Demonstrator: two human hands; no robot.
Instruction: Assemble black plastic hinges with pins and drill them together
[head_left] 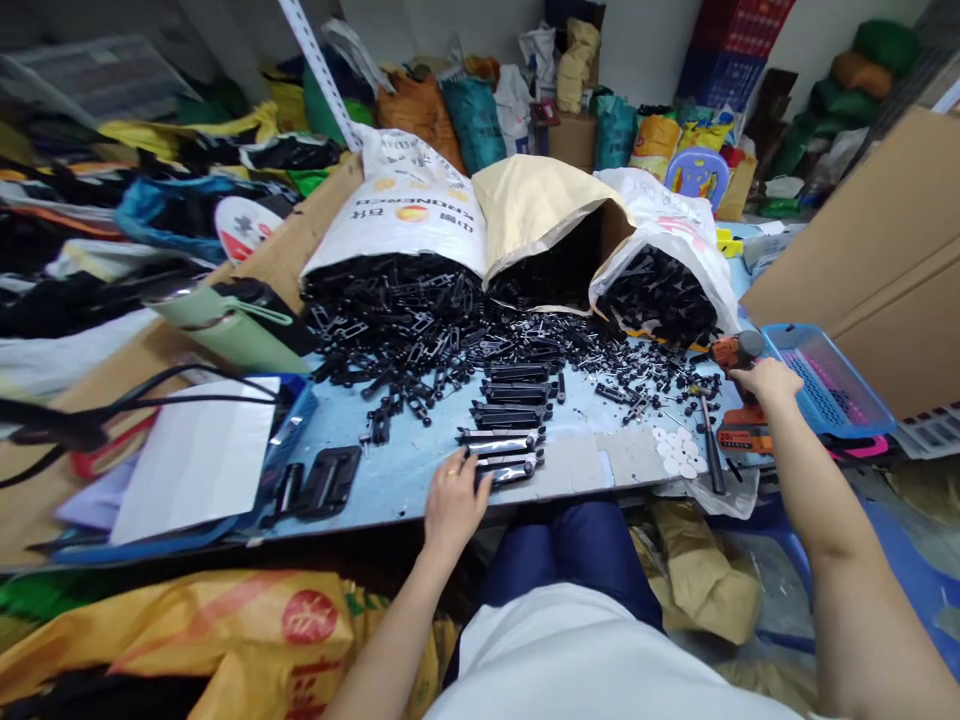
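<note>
My left hand (455, 500) is at the table's front edge, thumb and fingers apart, at the left ends of the nearest black plastic parts (506, 470). Its fingertips seem to touch them, though the contact is partly hidden. These long parts lie in a stacked row running away from me, with more black parts (517, 392) behind. On the right, my right hand (772, 383) is wrapped round the handle of an orange and black cordless drill (739, 350). The drill's battery base (742, 438) is low on the table. A hammer (711, 445) lies just left of it.
Three open sacks (420, 215) spill black parts and screws (592, 345) over the blue table (405, 465). White discs (679, 452) lie near the hammer. A blue basket (829, 380) stands right, a green bottle (232, 330) and a paper-filled tray (300, 420) left.
</note>
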